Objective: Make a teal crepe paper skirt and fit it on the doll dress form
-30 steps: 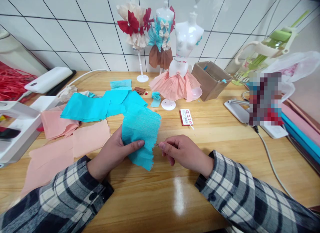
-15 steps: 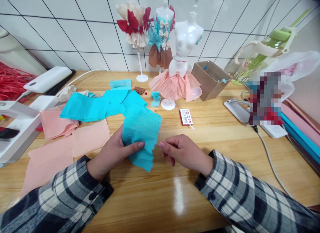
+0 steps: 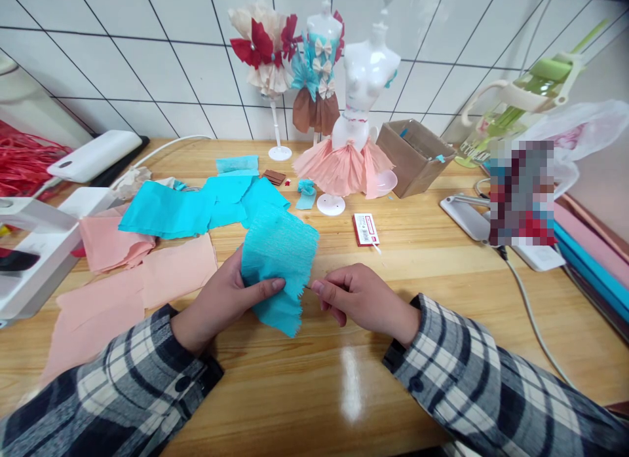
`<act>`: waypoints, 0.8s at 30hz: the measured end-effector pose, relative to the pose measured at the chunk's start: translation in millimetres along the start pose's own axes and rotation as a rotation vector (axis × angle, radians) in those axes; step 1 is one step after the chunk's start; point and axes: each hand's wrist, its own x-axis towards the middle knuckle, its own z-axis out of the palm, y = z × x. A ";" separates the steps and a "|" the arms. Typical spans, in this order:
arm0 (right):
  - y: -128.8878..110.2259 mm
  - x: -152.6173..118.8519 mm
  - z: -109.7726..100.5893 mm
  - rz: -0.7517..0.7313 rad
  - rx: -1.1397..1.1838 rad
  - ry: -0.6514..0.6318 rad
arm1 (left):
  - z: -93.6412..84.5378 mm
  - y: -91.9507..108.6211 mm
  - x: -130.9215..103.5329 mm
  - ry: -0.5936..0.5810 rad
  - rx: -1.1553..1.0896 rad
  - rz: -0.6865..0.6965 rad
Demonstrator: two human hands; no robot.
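Turquoise crepe-paper piece, near-rectangular with a jagged lower-right edge: held at the centre of the frame.
Left hand, left of centre: closed on the piece, thumb flat on its face, fingers behind it. Right hand, right of centre: thumb and forefinger pinched together on a thin thread-like item, too small to identify, at the piece's right edge. Pale pink crepe-paper sheets lie at lower left; a small red-and-white rectangular box lies right of centre, above the right hand.
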 end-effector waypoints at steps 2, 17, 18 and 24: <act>0.0 -0.3 0.0 0.008 -0.006 -0.002 | 0.0 0.0 0.1 -0.002 -0.005 0.002; -1.6 -0.9 0.9 -0.040 -0.067 0.039 | -0.1 -2.1 1.6 0.015 -0.039 -0.004; -1.9 -0.9 1.2 -0.042 -0.060 0.038 | -0.2 -2.0 1.6 0.014 -0.042 -0.007; -0.6 -0.2 1.4 -0.038 -0.033 0.030 | -1.2 -3.6 1.1 0.031 -0.057 -0.003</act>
